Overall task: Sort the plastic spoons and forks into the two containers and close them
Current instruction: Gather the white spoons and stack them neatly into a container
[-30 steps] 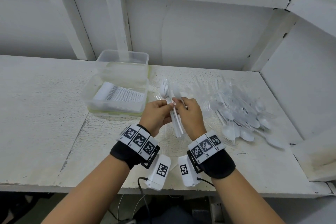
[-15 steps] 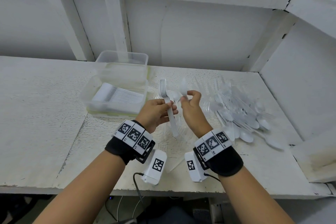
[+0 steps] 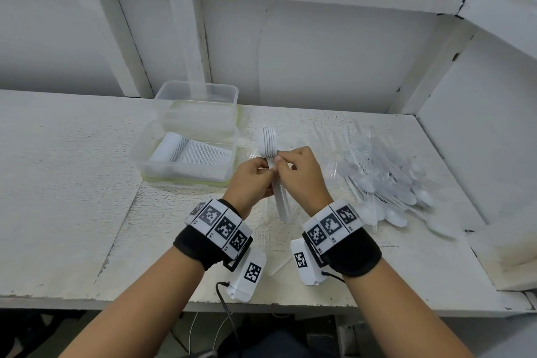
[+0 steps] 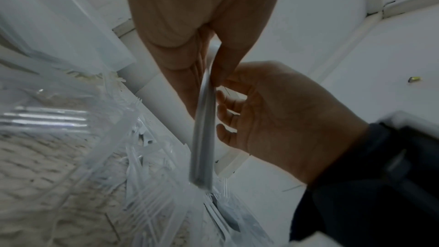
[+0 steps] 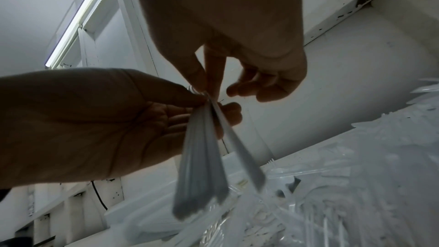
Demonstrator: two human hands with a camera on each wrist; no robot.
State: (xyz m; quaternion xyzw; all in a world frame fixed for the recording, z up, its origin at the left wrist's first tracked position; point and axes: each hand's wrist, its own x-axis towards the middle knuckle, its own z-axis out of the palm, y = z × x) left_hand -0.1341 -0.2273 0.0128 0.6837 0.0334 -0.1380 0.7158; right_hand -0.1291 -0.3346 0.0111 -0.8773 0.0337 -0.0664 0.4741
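Observation:
A stack of white plastic forks stands upright between both hands above the table, tines pointing away. My left hand grips the stack by its handles from the left. My right hand pinches the same stack near the necks with thumb and forefinger. The left wrist view shows the fork handles hanging below the left fingers. In the right wrist view the handles fan out slightly. The near clear container holds a neat row of white cutlery. The far container looks empty.
A loose pile of white spoons and forks lies to the right of my hands. Crumpled clear plastic wrap lies under and around it. A white wall rises right behind the containers and along the table's right edge.
Half a second ago my right hand was apart from the stack, holding up a single piece. It has come back and now pinches the stack held by my left hand.

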